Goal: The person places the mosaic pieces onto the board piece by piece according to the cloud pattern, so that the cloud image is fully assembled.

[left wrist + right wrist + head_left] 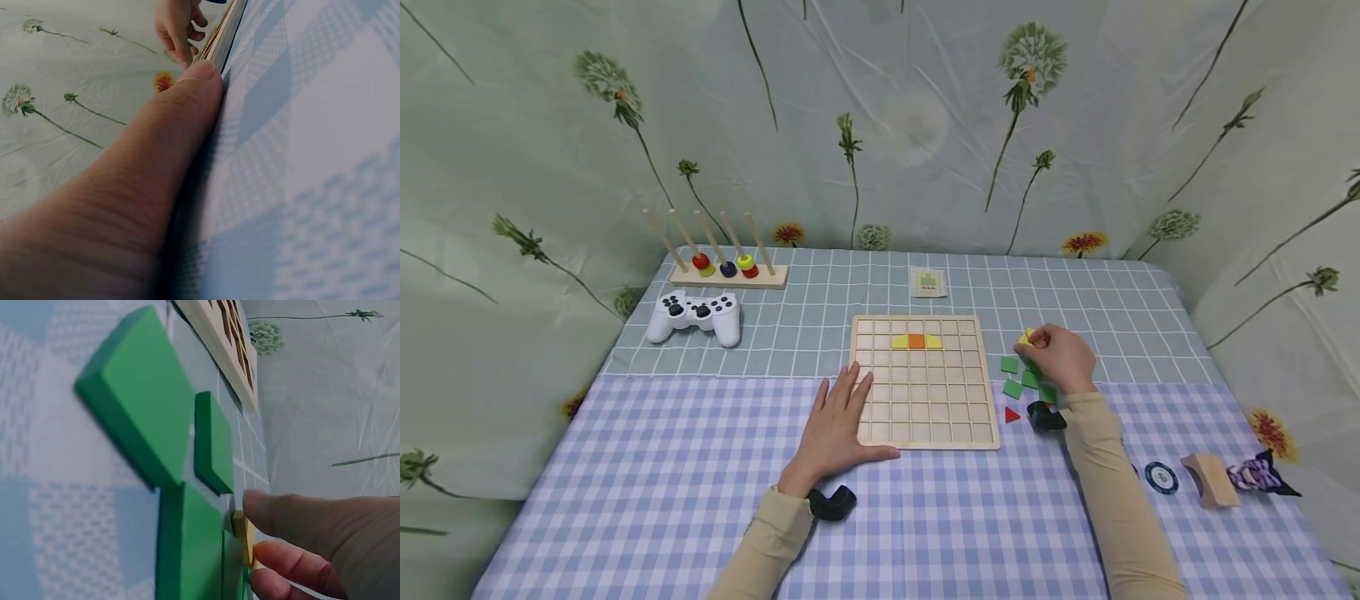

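A wooden grid board (925, 445) lies mid-table, with an orange square (917, 341) between two yellow quarter-round pieces (933, 342) in its upper rows. My left hand (835, 429) rests spread at the board's lower left, fingertips over its left edge and thumb along the near edge; in the left wrist view the thumb (181, 106) lies against that edge. Right of the board, my right hand (1063, 358) pinches a yellow piece (242, 528) between thumb and fingertips. Green squares (140, 394) and a red triangle (1012, 415) lie beside and under that hand.
At the back left stand a peg stand with beads (730, 277) and a white game controller (695, 317). A small printed card (928, 282) lies behind the board. To the right are a poker chip (1161, 477), a wooden arch block (1212, 481) and a purple wrapped item (1258, 475).
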Available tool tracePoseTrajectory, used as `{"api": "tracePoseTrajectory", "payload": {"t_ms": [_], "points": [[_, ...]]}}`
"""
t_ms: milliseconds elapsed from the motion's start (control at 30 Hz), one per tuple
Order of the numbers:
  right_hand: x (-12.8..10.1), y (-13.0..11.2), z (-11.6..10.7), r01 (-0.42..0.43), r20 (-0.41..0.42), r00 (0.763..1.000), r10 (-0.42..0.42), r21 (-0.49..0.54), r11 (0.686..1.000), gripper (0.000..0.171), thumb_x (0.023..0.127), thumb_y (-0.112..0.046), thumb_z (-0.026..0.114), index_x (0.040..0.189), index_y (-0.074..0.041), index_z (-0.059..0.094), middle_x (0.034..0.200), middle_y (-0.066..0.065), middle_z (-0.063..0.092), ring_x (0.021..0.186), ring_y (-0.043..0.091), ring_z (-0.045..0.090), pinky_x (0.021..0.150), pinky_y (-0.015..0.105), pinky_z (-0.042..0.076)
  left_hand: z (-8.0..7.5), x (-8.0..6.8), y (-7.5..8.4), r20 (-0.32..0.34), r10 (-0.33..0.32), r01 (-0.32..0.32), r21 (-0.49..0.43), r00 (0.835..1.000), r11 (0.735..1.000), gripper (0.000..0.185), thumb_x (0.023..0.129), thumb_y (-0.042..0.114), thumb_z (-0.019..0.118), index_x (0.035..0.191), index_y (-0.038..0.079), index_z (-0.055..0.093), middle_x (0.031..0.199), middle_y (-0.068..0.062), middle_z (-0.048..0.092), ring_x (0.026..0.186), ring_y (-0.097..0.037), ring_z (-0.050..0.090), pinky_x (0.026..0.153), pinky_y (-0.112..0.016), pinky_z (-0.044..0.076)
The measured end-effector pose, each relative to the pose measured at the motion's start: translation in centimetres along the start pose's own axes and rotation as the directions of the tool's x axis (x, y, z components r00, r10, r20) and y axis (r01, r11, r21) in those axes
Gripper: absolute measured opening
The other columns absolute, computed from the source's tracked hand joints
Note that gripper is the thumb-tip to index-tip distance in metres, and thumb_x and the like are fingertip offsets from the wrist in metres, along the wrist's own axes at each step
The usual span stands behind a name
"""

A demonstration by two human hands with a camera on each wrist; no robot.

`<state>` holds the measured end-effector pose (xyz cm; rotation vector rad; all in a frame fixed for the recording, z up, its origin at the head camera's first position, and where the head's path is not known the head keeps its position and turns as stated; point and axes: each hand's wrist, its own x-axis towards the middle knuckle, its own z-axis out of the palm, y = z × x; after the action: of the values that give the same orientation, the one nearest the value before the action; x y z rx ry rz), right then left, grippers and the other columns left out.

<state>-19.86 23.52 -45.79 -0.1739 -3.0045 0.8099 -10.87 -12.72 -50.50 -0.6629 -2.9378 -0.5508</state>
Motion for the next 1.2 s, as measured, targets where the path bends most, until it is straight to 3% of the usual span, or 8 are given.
{"api": "tracePoseTrajectory", "payload": {"t_ms": [433, 700, 833, 1033, 1200], "points": [[0.2, -0.5, 0.0, 0.007, 0.013, 1.000, -0.007, -0.007, 1.000, 0.032, 0.083, -0.030, 0.073, 0.092, 0.000, 0.067, 0.079, 0.009, 0.062, 0.066, 0.023, 0.053, 0.053, 0.034, 0.038, -0.2, 0.0, 0.0, -0.018, 0.006, -0.006, -0.013, 1.000, 1.000, 0.118, 0.066, 0.080, 0.059, 0.150, 0.005, 0.025, 0.156, -0.015, 0.014, 0.142, -0.029, 0.011, 0.113, -0.047, 0.004], [0.3, -1.2, 0.3, 0.001, 0.013, 1.000, -0.002, 0.044, 0.999, 0.027, 0.082, -0.025, 0.073, 0.091, -0.002, 0.063, 0.080, 0.010, 0.062, 0.069, 0.026, 0.056, 0.054, 0.035, 0.039, -0.1, -0.1, 0.0, -0.010, 0.005, -0.005, -0.016, 1.000, 1.000, 0.118, 0.066, 0.082, 0.057, 0.151, 0.006, 0.024, 0.156, -0.015, 0.014, 0.143, -0.028, 0.009, 0.113, -0.047, 0.004], [0.3, -1.5, 0.9, 0.049, -0.025, 0.999, -0.046, 0.099, 0.994, 0.023, 0.084, -0.022, 0.070, 0.094, -0.002, 0.063, 0.080, 0.009, 0.062, 0.069, 0.026, 0.055, 0.054, 0.035, 0.039, -0.1, -0.1, 0.0, 0.011, -0.009, 0.010, -0.018, 1.000, 1.000, 0.119, 0.066, 0.081, 0.059, 0.151, 0.007, 0.023, 0.157, -0.014, 0.012, 0.143, -0.027, 0.007, 0.114, -0.045, 0.002], [0.4, -3.1, 2.2, 0.176, -0.045, 0.984, -0.170, 0.204, 0.963, 0.027, 0.090, -0.016, 0.060, 0.112, 0.000, 0.063, 0.084, 0.011, 0.057, 0.057, 0.021, 0.046, 0.050, 0.032, 0.034, -0.2, 0.0, 0.1, 0.028, -0.023, 0.024, -0.016, 0.999, 1.000, 0.119, 0.065, 0.081, 0.059, 0.152, 0.008, 0.021, 0.157, -0.012, 0.010, 0.143, -0.025, 0.004, 0.114, -0.044, 0.000], [0.2, -5.6, 3.4, 0.235, -0.042, 0.972, -0.232, 0.272, 0.933, 0.024, 0.090, -0.015, 0.061, 0.110, -0.001, 0.064, 0.084, 0.011, 0.059, 0.055, 0.018, 0.047, 0.049, 0.031, 0.035, -0.2, 0.0, 0.1, 0.032, -0.021, 0.021, -0.010, 0.999, 1.000, 0.119, 0.066, 0.081, 0.058, 0.152, 0.008, 0.020, 0.157, -0.013, 0.009, 0.143, -0.025, 0.004, 0.114, -0.044, 0.000]]}}
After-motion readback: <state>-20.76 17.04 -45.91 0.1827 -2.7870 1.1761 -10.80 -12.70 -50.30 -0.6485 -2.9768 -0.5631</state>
